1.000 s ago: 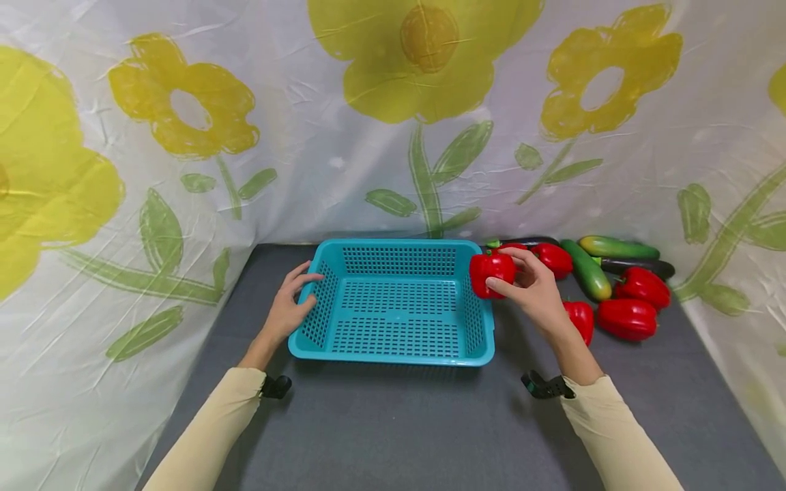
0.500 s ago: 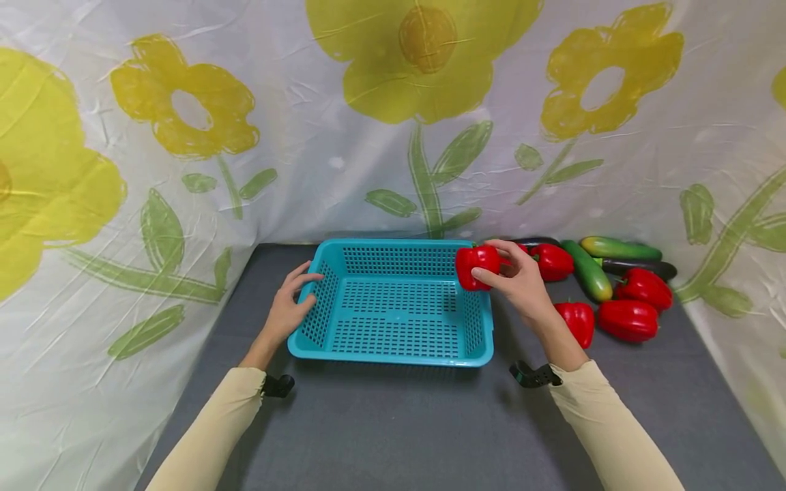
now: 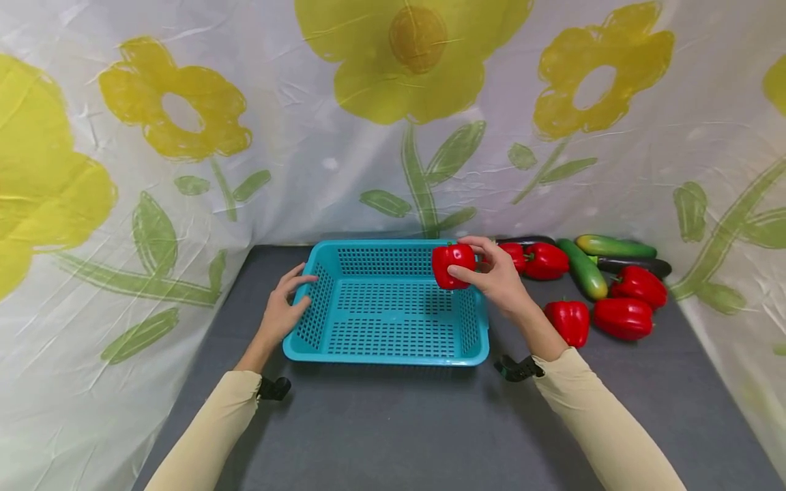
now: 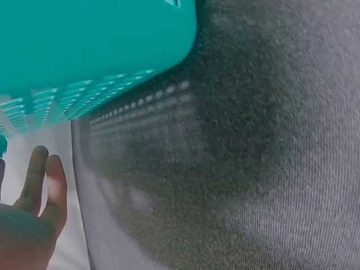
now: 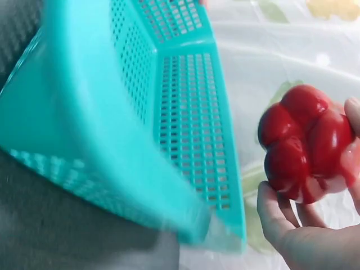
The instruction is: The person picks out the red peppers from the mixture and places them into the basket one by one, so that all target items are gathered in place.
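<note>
A turquoise plastic basket (image 3: 393, 354) with slotted walls and floor stands on the dark grey table. My left hand (image 3: 284, 307) is at its left end, thumb and forefinger bent over the rim. Two other fingers (image 4: 56, 191) reach up outside the basket in the left wrist view. My right hand (image 3: 500, 279) holds a shiny red bell pepper (image 3: 453, 266) between thumb and fingers, above the basket's right part. The right wrist view shows the lobed underside of this bell pepper (image 5: 306, 143), apart from the basket wall (image 5: 191, 124).
Several more red bell peppers (image 3: 623, 318) lie right of the basket. Behind them are green zucchini (image 3: 583, 269) and dark eggplants (image 3: 635, 266), close to the flowered cloth (image 3: 393, 164). The grey table (image 3: 393, 429) extends in front of the basket.
My right hand has carried the bell pepper leftward, from over the basket's right rim to above its inside. The left hand keeps its place at the left rim.
</note>
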A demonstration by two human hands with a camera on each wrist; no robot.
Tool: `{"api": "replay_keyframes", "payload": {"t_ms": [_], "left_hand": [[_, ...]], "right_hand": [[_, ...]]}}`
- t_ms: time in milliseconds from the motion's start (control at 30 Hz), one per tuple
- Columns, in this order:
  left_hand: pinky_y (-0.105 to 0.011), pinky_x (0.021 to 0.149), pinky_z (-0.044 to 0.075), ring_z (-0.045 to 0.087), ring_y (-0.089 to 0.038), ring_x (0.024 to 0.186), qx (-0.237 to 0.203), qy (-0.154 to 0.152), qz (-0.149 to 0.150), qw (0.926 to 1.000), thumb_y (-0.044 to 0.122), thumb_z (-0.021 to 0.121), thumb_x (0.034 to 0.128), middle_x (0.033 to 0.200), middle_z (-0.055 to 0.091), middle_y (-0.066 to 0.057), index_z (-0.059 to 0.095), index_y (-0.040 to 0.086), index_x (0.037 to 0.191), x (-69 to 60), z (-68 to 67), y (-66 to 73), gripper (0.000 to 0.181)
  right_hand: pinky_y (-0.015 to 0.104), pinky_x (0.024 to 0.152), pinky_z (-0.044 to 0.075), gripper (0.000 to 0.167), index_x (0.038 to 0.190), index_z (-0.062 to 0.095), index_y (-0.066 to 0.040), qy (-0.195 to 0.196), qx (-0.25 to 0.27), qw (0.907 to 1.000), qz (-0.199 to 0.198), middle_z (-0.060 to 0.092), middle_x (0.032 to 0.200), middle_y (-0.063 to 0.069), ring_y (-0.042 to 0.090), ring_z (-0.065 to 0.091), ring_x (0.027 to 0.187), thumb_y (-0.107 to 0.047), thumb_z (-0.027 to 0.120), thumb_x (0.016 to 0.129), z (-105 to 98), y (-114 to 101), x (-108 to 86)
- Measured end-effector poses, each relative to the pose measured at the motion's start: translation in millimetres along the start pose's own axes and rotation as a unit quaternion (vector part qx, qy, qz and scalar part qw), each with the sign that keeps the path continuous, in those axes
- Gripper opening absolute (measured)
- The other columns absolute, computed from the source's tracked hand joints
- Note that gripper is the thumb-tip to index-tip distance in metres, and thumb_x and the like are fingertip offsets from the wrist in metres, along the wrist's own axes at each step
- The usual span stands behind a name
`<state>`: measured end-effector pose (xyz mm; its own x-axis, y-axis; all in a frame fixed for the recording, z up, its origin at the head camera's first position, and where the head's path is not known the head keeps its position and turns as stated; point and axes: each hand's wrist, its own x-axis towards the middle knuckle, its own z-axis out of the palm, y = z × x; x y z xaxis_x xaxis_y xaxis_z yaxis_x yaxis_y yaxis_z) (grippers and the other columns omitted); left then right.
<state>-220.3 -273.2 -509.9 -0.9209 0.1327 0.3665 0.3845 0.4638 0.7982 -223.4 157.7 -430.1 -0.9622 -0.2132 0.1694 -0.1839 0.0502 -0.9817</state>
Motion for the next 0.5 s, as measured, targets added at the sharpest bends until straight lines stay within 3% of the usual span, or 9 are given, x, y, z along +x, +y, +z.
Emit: {"api": "replay_keyframes", "payload": {"t_ms": [500], "left_hand": [[-0.066,0.101,0.035,0.037,-0.043,0.139,-0.002,0.0,-0.01,1.0,-0.012,0.055,0.0914,0.158,0.034,-0.022,0.064,-0.005,0.13,-1.4,0.4,-2.2,0.04]], "right_hand": [[0.047,0.083,0.056,0.054,0.142,0.053,-0.003,-0.03,0.039,0.9985,0.025,0.05,0.139,0.013,0.038,0.058,0.111,-0.007,0.075,0.092,40,4,13.0]]}}
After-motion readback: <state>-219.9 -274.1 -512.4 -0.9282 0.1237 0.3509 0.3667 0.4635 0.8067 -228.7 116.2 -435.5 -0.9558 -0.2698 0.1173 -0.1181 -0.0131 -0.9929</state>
